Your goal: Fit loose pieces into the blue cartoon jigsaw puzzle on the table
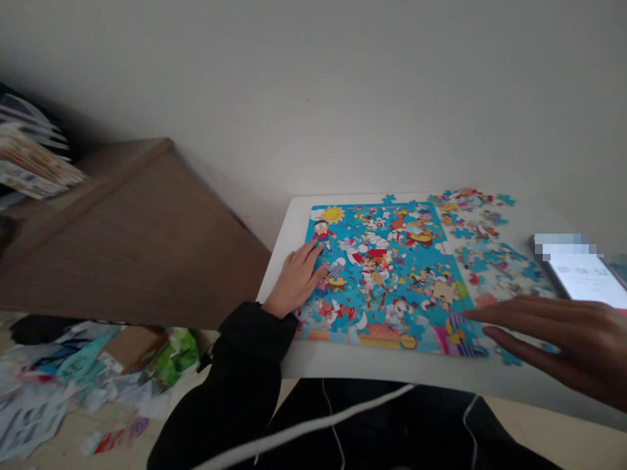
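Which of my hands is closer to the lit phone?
The right hand, extended beside the phone at the puzzle's right edge; the left hand is over at its left side.

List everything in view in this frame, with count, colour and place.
jigsaw puzzle: one, mostly blue, on table
loose pieces: many, multicoloured, mostly right of puzzle
table: one, white, under puzzle
phone: one, dark edge, lit screen, table's right side
cabinet: one, brown, left
striped item: one, black and white, on cabinet; unclear what
stacked items: several, orange and white, on cabinet; blurred
floor clutter: many, mixed colours, lower left
thick cable: one, white, foreground
thin cords: at least two, pale, over lap
wall: grey, behind table
dark clothing: black, foreground
left hand: one, on puzzle's left edge
right hand: one, by puzzle's lower right
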Demonstrator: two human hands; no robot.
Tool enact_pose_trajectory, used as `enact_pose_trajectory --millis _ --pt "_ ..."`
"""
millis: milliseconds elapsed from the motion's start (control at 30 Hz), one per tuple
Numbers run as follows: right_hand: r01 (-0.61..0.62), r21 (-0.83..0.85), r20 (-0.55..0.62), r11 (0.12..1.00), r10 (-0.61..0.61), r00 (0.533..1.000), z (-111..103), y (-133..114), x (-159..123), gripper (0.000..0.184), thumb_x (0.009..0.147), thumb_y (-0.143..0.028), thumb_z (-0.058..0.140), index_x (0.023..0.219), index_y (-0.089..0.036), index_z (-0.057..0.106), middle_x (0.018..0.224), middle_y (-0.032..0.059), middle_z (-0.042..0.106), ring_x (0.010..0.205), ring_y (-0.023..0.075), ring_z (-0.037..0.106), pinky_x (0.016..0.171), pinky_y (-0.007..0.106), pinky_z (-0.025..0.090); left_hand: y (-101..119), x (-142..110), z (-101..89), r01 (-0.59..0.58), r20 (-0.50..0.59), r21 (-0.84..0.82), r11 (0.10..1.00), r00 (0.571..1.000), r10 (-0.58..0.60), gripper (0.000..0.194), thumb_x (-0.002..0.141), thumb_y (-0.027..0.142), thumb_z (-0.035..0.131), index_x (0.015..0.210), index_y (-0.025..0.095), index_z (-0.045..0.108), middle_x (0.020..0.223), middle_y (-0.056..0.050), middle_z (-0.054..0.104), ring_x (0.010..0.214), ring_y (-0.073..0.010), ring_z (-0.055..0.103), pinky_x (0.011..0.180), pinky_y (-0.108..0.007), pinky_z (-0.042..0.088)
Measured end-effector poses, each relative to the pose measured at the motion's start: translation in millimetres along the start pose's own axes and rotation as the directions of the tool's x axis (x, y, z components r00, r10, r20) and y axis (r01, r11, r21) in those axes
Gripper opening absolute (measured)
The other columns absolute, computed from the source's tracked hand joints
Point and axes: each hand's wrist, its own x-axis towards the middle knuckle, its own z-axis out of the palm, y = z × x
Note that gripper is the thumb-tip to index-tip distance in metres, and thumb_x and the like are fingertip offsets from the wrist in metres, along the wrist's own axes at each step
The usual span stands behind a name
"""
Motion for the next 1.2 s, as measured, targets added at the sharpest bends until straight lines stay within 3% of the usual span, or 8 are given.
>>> enact_pose_trajectory --millis 100,233,367,500,667,800,967,1200 --pt "0.087 0.033 0.055 0.996 -0.089 0.995 -5 -2 41 0.031 0.093 -0.038 0.044 0.114 -0.033 0.065 0.100 0.0004 0.073 0.082 0.0185 0.070 0.065 0.030 0.058 -4 1 1.4 -0.023 -0.039 -0.026 0.999 0.999 0.022 0.050 0.097 0.042 0.032 0.135 0.012 0.043 0.142 -0.017 0.043 0.132 -0.0255 0.039 0.109 -0.044 0.032" --pt "0.063 0.082 0.144 0.995 -0.074 0.987 1 3 87 0.035 0.095 -0.040 0.040 0.104 -0.026 0.070 0.095 0.0022 0.073 0.080 0.0179 0.069 0.066 0.030 0.055 -11 4 1.7 -0.031 -0.076 -0.050 0.998 0.997 0.027 0.045 0.097 0.039 0.033 0.132 0.014 0.046 0.139 -0.015 0.045 0.131 -0.0246 0.040 0.110 -0.044 0.032" --pt "0.057 0.082 0.215 0.995 -0.074 0.974 20 5 124 0.034 0.094 -0.038 0.041 0.105 -0.024 0.070 0.097 0.0033 0.073 0.083 0.0180 0.068 0.071 0.031 0.053 -14 5 0.3 -0.018 -0.098 -0.086 0.996 0.995 0.009 0.040 0.096 0.033 0.033 0.130 0.017 0.048 0.135 -0.013 0.048 0.128 -0.0230 0.042 0.109 -0.043 0.032" --pt "0.116 0.056 0.246 0.992 -0.126 0.961 45 -11 144 0.034 0.095 -0.034 0.040 0.115 -0.022 0.065 0.109 0.0060 0.069 0.099 0.0210 0.064 0.081 0.035 0.052 -12 4 -3.2 0.003 -0.136 -0.112 0.994 0.991 -0.018 0.035 0.096 0.027 0.033 0.122 0.017 0.054 0.127 -0.010 0.054 0.121 -0.0220 0.046 0.107 -0.041 0.035" --pt "0.320 -0.007 0.230 0.947 -0.310 0.923 83 -40 141 0.052 0.095 -0.045 0.038 0.142 -0.023 0.040 0.143 0.0131 0.044 0.128 0.0297 0.044 0.100 0.048 0.041 -9 2 -6.8 -0.004 -0.149 -0.089 0.996 0.989 -0.009 0.032 0.092 0.019 0.038 0.117 0.016 0.057 0.119 -0.010 0.056 0.117 -0.0226 0.049 0.104 -0.040 0.037" --pt "0.317 -0.025 0.219 0.948 -0.304 0.927 101 -41 124 0.055 0.095 -0.049 0.032 0.145 -0.027 0.033 0.151 0.0140 0.031 0.137 0.0343 0.028 0.104 0.057 0.032 -9 2 -7.0 -0.009 -0.135 -0.058 0.998 0.991 0.001 0.031 0.090 0.018 0.041 0.118 0.018 0.056 0.119 -0.010 0.055 0.116 -0.0233 0.048 0.103 -0.041 0.038" --pt "0.301 -0.055 0.217 0.952 -0.283 0.934 102 -25 104 0.053 0.096 -0.048 0.032 0.146 -0.030 0.029 0.151 0.0133 0.032 0.139 0.0326 0.024 0.105 0.059 0.028 -11 2 -6.6 -0.003 -0.115 -0.040 0.999 0.993 -0.001 0.030 0.091 0.020 0.042 0.117 0.017 0.056 0.119 -0.010 0.055 0.115 -0.0238 0.049 0.103 -0.040 0.037" --pt "0.335 -0.106 0.191 0.936 -0.311 0.931 92 2 90 0.049 0.097 -0.044 0.035 0.143 -0.028 0.035 0.150 0.0121 0.033 0.136 0.0282 0.032 0.100 0.052 0.038 -11 3 -5.6 -0.010 -0.114 -0.022 1.000 0.993 0.007 0.030 0.091 0.019 0.042 0.117 0.013 0.056 0.118 -0.012 0.056 0.113 -0.0249 0.049 0.102 -0.040 0.038"
